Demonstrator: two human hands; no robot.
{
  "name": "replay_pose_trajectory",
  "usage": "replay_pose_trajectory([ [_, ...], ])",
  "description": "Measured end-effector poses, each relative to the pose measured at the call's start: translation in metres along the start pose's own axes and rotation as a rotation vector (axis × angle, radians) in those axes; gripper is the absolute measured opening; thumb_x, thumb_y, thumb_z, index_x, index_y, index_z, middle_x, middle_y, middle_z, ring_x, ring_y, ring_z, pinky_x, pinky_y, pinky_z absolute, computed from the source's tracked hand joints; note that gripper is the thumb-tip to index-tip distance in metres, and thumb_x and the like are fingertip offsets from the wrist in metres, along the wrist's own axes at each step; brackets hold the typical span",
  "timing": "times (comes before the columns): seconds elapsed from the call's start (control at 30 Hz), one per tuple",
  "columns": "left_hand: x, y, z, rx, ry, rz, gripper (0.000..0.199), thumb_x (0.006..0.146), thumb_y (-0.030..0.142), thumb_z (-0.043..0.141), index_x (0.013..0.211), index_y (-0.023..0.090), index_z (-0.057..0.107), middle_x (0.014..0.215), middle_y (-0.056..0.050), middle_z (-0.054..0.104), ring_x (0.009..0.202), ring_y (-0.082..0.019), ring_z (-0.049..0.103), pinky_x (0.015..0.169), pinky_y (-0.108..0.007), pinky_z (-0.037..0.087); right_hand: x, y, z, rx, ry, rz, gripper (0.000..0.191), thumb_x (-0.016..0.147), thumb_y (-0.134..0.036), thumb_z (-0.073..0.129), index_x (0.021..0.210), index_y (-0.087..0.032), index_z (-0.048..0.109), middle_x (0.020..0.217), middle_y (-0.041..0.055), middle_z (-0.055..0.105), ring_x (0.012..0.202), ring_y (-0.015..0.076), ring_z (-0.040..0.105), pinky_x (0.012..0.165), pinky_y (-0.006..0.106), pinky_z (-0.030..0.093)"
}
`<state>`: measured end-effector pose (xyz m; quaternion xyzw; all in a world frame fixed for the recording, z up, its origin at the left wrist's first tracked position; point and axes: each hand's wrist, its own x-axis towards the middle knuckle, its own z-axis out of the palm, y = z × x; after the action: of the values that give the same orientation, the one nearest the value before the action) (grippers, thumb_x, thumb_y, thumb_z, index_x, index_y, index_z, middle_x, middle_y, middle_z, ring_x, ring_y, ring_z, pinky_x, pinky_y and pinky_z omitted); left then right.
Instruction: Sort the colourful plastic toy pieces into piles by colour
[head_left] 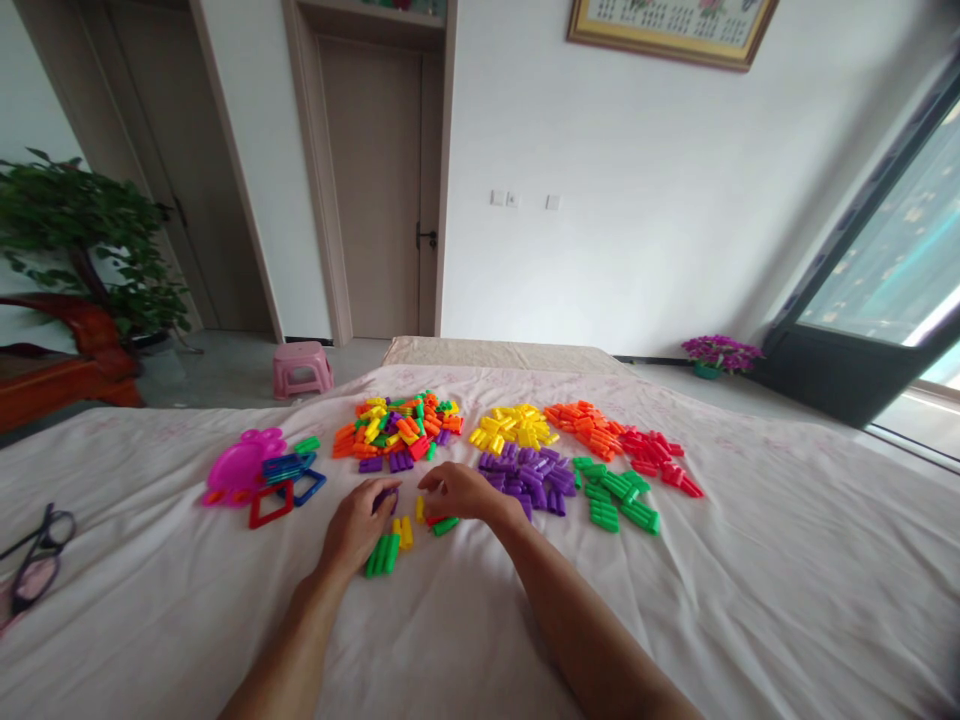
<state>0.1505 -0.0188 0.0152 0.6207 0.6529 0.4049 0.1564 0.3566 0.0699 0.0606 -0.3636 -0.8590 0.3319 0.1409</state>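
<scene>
My left hand (354,528) is closed on a purple plastic building piece (387,498), which shows between thumb and fingers. Just below it lies a green ridged block (382,555), with yellow pieces (406,533) beside it. My right hand (459,490) is to the right, fingers bent and apart, with nothing visible in them. Under and near its fingertips lie another yellow piece (420,509), a partly hidden red piece and a green piece (445,526). Beyond both hands is a mixed-colour pile (401,425).
Sorted piles lie to the right: yellow (517,428), orange (589,428), purple (529,478), red (652,452) and green (619,495). At left are a pink tray (240,465), a red frame (271,505), blue frames (309,487) and eyeglasses (41,560). A wrinkled pale cloth (735,610) covers the surface.
</scene>
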Motion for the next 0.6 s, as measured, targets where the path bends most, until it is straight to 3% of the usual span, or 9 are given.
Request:
replay_pose_trajectory([
  [0.17, 0.001, -0.002, 0.001, 0.026, 0.004, 0.018, 0.032, 0.088, 0.035, 0.049, 0.109, 0.023, 0.071, 0.117, -0.006, 0.072, 0.110, -0.020, 0.065, 0.100, -0.034, 0.048, -0.004, -0.007, -0.004, -0.226, -0.089, -0.019, 0.048, 0.065, -0.040, 0.083, 0.110, -0.023, 0.076, 0.096, 0.0038, 0.075, 0.084, 0.0203, 0.066, 0.065, 0.024, 0.043],
  [0.4, 0.001, -0.005, 0.001, 0.038, 0.000, 0.032, 0.033, 0.089, 0.036, 0.048, 0.110, 0.023, 0.070, 0.116, -0.006, 0.072, 0.109, -0.020, 0.066, 0.100, -0.034, 0.049, -0.008, -0.014, -0.003, -0.334, -0.108, 0.009, 0.024, 0.072, -0.044, 0.076, 0.083, -0.023, 0.078, 0.076, 0.0009, 0.072, 0.070, 0.0166, 0.062, 0.057, 0.023, 0.034],
  [0.6, 0.001, -0.005, 0.001, 0.029, -0.007, 0.035, 0.032, 0.089, 0.035, 0.048, 0.109, 0.023, 0.071, 0.116, -0.005, 0.072, 0.109, -0.020, 0.066, 0.100, -0.034, 0.048, -0.007, -0.006, -0.013, -0.143, 0.124, 0.027, 0.020, 0.078, -0.039, 0.071, 0.082, -0.019, 0.072, 0.073, 0.0005, 0.069, 0.066, 0.0142, 0.061, 0.055, 0.022, 0.035],
])
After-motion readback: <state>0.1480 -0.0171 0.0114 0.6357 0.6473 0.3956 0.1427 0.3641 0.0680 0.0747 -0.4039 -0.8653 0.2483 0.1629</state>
